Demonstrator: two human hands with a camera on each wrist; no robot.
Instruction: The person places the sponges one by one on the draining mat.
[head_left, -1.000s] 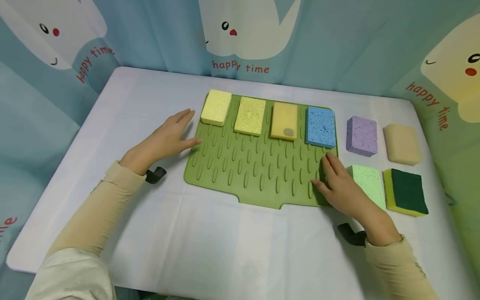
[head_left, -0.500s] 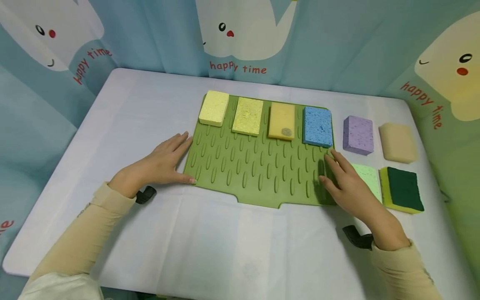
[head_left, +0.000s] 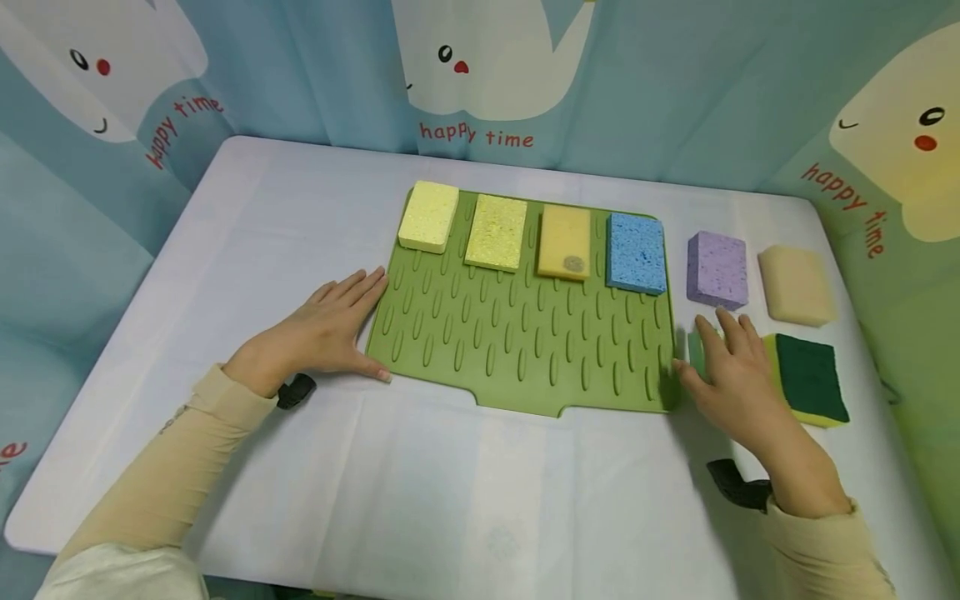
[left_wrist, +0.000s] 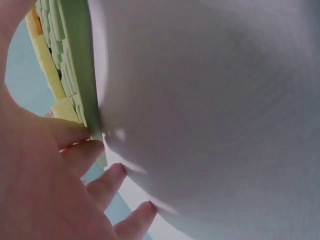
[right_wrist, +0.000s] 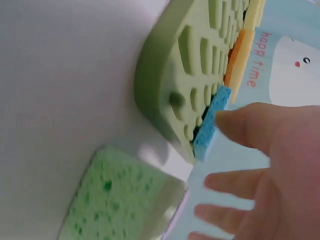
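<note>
My left hand [head_left: 322, 329] lies along the left edge of a green ribbed mat [head_left: 517, 392], fingers extended, the thumb near its front left corner. In the left wrist view its fingertips [left_wrist: 95, 150] meet the mat's edge and the white cloth. My right hand [head_left: 738, 387] hovers with spread fingers over a light green sponge [right_wrist: 115, 200], hiding most of it in the head view. No hold on the sponge shows in the right wrist view. Along the mat's back edge lie a pale yellow sponge [head_left: 429, 217], a speckled yellow one [head_left: 496, 233], a tan-yellow one [head_left: 565, 237] and a blue one [head_left: 636, 253].
Right of the mat lie a purple sponge [head_left: 717, 269], a beige sponge [head_left: 797, 285] and a yellow sponge with a dark green scouring face [head_left: 810, 379]. A white cloth covers the table [head_left: 420, 483]. A printed curtain [head_left: 637, 100] hangs behind it.
My left hand has come down toward me along the mat's left edge. My right hand has left the mat's right edge and moved right, over the light green sponge. The sponges stay put.
</note>
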